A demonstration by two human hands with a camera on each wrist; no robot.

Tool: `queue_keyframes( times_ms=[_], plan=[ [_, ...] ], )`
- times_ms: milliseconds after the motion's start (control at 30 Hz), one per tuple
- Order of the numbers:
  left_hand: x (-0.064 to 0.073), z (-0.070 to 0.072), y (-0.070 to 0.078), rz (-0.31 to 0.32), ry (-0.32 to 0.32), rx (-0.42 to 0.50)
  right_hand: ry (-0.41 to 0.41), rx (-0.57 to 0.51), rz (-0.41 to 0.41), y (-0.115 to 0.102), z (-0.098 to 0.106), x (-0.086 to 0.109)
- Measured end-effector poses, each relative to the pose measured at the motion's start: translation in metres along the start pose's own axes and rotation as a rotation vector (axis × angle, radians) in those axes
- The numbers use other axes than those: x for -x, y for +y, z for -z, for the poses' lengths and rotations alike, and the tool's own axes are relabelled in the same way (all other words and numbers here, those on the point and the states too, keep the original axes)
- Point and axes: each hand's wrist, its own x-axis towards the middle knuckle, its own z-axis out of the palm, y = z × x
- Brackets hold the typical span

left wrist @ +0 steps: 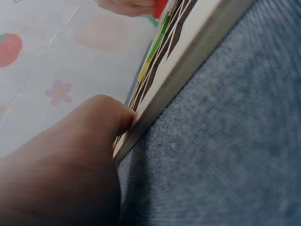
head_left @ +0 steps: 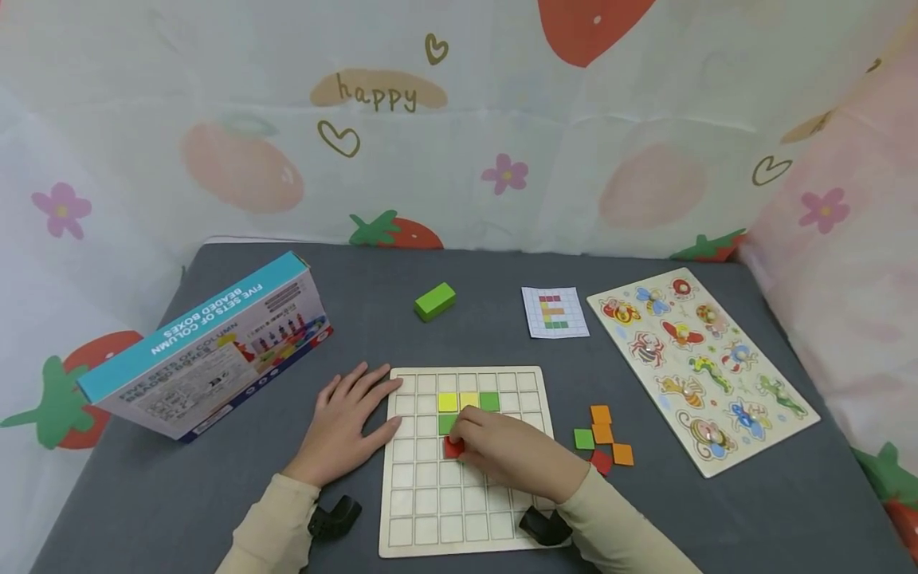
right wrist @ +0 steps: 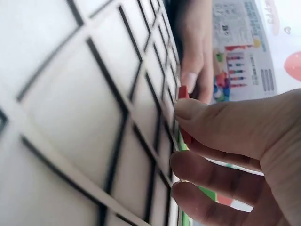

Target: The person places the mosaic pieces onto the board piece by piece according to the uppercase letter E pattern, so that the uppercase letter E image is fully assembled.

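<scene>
A white gridded board (head_left: 416,528) lies on the grey cloth, with two yellow tiles (head_left: 448,402) and a green tile (head_left: 489,401) in one row. Below the left yellow tile sits another green tile (head_left: 448,423). My right hand (head_left: 519,456) pinches a red tile (head_left: 453,448) between thumb and finger, just under that green tile; the right wrist view shows the red tile (right wrist: 184,92) tilted at the board surface. My left hand (head_left: 344,426) lies with fingers spread at the board's left edge, its thumb (left wrist: 124,117) touching the rim. Part of the grid is hidden under my right hand.
Right of the board lie several orange tiles (head_left: 623,454), a green tile (head_left: 584,438) and a red tile (head_left: 601,461). Behind are a green block (head_left: 434,302) and a pattern card (head_left: 555,312). A toy box (head_left: 215,351) stands left; an insect picture board (head_left: 703,371) lies right.
</scene>
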Motion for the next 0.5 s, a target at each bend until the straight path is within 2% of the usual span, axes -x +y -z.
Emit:
queue_keyframes(
  times_ms=[100, 200, 333, 400, 500],
  plan=[
    [0.001, -0.001, -0.001, -0.015, -0.011, -0.019, -0.008, 0.001, -0.002, -0.001, -0.004, -0.003],
    [0.000, 0.001, 0.001, -0.014, -0.064, -0.005, -0.002, 0.007, 0.008, -0.002, -0.006, -0.005],
    [-0.015, 0.005, 0.006, -0.054, -0.131, 0.068, 0.031, 0.009, 0.016, 0.002, -0.008, -0.002],
    [-0.023, 0.006, 0.008, -0.091, -0.144, 0.099, 0.039, 0.000, 0.026, 0.002, -0.009, -0.003],
    [-0.031, 0.004, 0.008, -0.156, -0.147, 0.099, 0.044, -0.030, 0.038, 0.000, -0.011, -0.004]
  ],
)
